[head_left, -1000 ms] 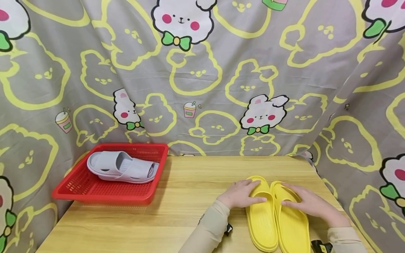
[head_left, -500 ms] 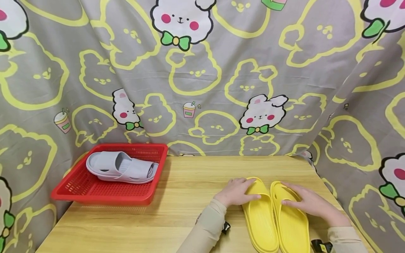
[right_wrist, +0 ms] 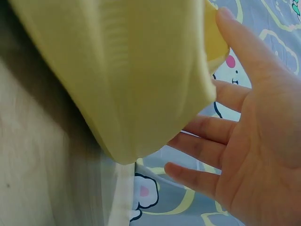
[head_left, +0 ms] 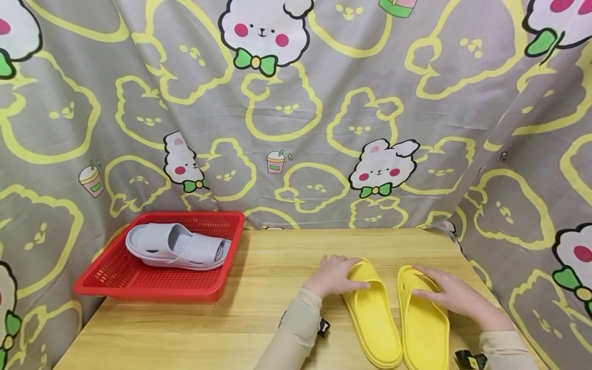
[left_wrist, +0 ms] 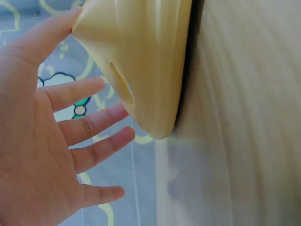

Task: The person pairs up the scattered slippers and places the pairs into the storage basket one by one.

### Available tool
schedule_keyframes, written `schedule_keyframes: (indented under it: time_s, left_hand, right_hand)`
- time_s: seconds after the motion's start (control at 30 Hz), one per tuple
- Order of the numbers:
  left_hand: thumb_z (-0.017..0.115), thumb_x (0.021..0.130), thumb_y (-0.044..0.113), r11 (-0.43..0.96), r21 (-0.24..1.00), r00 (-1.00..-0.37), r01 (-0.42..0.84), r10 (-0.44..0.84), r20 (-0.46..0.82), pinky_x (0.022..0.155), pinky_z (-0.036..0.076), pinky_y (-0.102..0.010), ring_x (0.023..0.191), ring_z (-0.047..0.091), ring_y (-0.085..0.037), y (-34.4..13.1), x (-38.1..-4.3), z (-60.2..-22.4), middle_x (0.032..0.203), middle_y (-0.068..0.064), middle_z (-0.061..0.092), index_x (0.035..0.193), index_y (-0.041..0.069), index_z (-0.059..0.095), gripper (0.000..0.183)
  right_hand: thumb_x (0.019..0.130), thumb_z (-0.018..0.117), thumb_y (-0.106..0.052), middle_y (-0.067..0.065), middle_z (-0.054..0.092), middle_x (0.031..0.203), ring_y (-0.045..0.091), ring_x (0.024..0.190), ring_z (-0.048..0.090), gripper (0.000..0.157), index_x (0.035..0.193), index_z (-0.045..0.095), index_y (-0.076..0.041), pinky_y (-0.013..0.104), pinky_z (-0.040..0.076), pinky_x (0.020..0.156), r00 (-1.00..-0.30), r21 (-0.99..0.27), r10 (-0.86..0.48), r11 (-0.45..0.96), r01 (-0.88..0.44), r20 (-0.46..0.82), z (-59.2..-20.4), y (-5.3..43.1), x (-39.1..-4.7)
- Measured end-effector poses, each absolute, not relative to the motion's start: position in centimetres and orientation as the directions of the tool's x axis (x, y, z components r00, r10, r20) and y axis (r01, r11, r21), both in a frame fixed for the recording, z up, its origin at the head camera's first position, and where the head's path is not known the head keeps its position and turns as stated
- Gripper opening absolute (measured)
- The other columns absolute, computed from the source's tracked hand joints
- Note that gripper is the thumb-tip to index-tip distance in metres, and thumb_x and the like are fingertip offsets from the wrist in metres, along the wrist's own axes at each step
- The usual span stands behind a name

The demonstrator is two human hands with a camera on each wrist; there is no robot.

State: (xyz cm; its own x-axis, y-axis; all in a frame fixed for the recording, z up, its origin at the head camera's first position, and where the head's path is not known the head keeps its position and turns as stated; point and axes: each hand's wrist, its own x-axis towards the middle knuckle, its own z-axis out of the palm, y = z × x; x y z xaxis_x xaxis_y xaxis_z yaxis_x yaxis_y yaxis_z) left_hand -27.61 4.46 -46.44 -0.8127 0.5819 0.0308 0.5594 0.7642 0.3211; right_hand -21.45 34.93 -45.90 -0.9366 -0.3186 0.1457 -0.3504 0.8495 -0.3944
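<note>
Two yellow slippers lie on the table at the lower right of the head view, toes pointing away. My left hand (head_left: 334, 276) holds the left slipper (head_left: 373, 321) by its strap. In the left wrist view the thumb rests on the strap's edge, while the other fingers spread along the strap and toe of the slipper (left_wrist: 150, 61). The right slipper (head_left: 425, 331) has my right hand (head_left: 455, 294) at its strap. Its thumb is over the strap's edge, and in the right wrist view some fingers pass behind the slipper (right_wrist: 136, 89). A narrow gap separates the slippers.
A red plastic basket (head_left: 213, 293) stands at the table's far left, with a pair of light grey slippers (head_left: 178, 244) in it. Cartoon-patterned grey curtains (head_left: 296, 190) enclose the wooden table (head_left: 277, 257) at the back and sides.
My left hand has moved left, taking the toe of the left slipper with it; that slipper now slants and stands apart from the right one. The right hand has hardly moved.
</note>
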Motion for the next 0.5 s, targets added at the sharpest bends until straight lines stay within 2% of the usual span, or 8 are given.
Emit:
schedule_keyframes:
  time_s: [0.23,0.5]
  left_hand:
    - [0.055,0.082,0.072,0.807,0.308,-0.852,0.504,0.523,0.025,0.112,0.027,-0.064,0.129,0.051,-0.028,3.53,-27.80,-46.24,0.137,-0.002,0.058,0.145,0.030,0.046,0.076]
    - [0.052,0.086,0.070,0.795,0.260,-0.829,0.548,0.558,0.041,0.111,0.032,-0.063,0.129,0.052,-0.030,3.88,-27.60,-46.37,0.140,-0.001,0.056,0.144,0.032,0.047,0.070]
  right_hand:
    - [0.086,0.070,-0.045,0.023,0.062,0.128,0.045,0.117,0.058,0.066,0.134,0.055,-0.002,0.061,0.045,0.094,-0.931,-0.386,-0.322,0.847,-0.365,0.174,-45.83,34.87,-21.52]
    - [0.085,0.071,-0.044,0.021,0.064,0.125,0.043,0.114,0.060,0.065,0.132,0.057,-0.003,0.060,0.046,0.093,-0.921,-0.366,-0.329,0.847,-0.385,0.208,-46.12,34.88,-21.60]
